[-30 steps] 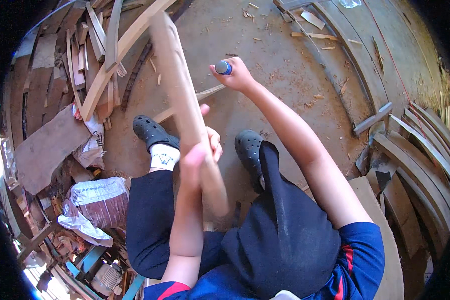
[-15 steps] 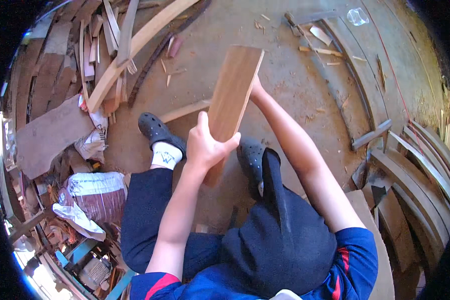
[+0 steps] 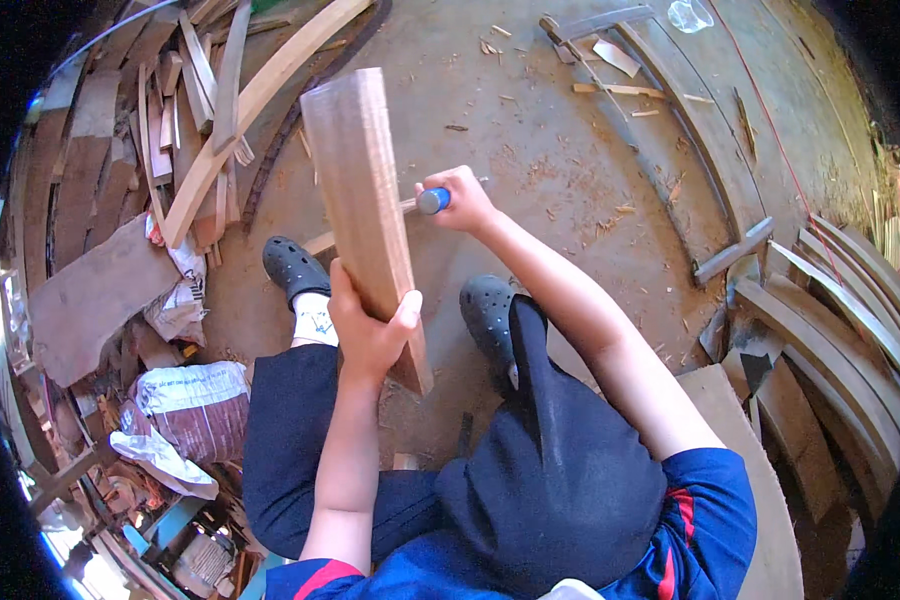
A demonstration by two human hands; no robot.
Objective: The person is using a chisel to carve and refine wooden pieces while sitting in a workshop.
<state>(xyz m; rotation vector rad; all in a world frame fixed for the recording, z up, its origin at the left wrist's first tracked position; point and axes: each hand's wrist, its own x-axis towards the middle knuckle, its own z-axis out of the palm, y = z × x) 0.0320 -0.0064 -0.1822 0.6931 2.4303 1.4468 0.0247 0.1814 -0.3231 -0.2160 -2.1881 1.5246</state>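
Observation:
A flat wooden board [image 3: 355, 190] stands on a slant in front of me, one narrow edge toward the right. My left hand [image 3: 368, 335] is closed around its lower part, with the thumb along the right edge. To the board's right, apart from it, my right hand [image 3: 460, 198] is wrapped round a tool with a blue handle [image 3: 434, 201]. The round end of that handle points left, and a thin tip shows beyond the fist; most of the tool is hidden by the fingers. Behind the board, a light wooden strip [image 3: 320, 243] lies on the floor.
Wood offcuts [image 3: 185, 110] are heaped at the far left, above a printed sack [image 3: 195, 405]. A bow-shaped saw frame [image 3: 715, 160] lies at the far right. Curved wooden pieces [image 3: 840, 370] are stacked at right. My shoes [image 3: 490, 315] flank the board's lower end.
The board has swung left and turned, so its right edge shows more. My right hand has come out from behind it, and the blue-handled tool now shows.

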